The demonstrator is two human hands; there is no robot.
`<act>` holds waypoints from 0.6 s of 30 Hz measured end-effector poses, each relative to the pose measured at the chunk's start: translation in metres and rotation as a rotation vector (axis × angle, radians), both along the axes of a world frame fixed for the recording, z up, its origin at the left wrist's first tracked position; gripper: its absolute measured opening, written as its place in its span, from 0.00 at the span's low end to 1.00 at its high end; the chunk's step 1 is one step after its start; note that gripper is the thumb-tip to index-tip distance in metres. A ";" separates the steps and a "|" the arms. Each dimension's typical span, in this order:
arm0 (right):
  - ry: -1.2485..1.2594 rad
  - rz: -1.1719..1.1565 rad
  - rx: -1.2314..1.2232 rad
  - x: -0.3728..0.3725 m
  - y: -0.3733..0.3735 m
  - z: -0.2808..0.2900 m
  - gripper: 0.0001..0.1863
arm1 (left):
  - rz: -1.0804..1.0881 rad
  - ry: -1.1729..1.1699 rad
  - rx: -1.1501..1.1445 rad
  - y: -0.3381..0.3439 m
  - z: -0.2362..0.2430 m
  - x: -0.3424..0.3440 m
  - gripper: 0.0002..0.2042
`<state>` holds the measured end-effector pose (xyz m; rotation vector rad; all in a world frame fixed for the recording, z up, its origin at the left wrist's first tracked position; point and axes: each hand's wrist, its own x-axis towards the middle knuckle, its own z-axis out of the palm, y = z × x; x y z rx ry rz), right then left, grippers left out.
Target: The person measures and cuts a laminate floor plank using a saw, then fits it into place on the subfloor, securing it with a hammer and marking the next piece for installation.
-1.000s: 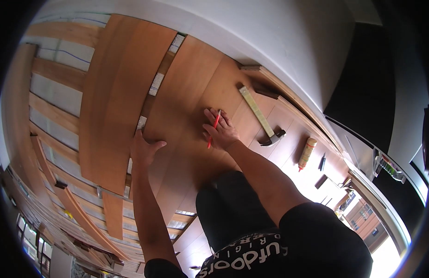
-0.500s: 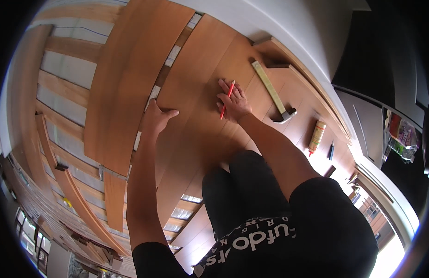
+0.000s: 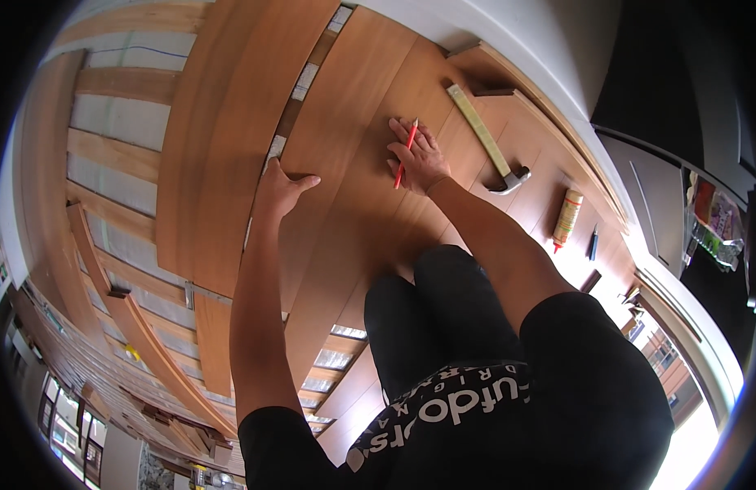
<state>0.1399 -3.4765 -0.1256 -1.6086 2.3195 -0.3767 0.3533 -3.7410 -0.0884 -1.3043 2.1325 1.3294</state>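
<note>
My left hand (image 3: 286,188) rests at the edge of a wide brown floorboard (image 3: 337,90). Its thumb is stretched out over the wood, and its fingertips meet the narrow gap beside a loose floorboard (image 3: 219,122) on the left. I cannot tell how far the fingers reach into that gap. My right hand (image 3: 424,167) lies on the laid boards with a red pencil (image 3: 406,155) held at the thumb, point away from me. The other fingers are spread on the wood. Right of that hand lies a claw hammer (image 3: 484,139) with a yellowish handle.
A glue bottle (image 3: 567,219) and a dark, slim tool (image 3: 593,242) lie on the right. Stacked boards (image 3: 549,139) run along the white wall edge. On the left, wooden battens (image 3: 117,151) cross the pale underlay, with a long narrow strip (image 3: 149,327) over them.
The gap between the loose floorboard and its neighbour looks narrower at the near end. Both hands keep their poses, the right one still with the pencil. The view has shifted slightly.
</note>
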 end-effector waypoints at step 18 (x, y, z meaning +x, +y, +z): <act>-0.066 0.019 -0.046 -0.006 0.006 -0.001 0.14 | -0.103 -0.206 -0.240 0.024 0.011 -0.023 0.44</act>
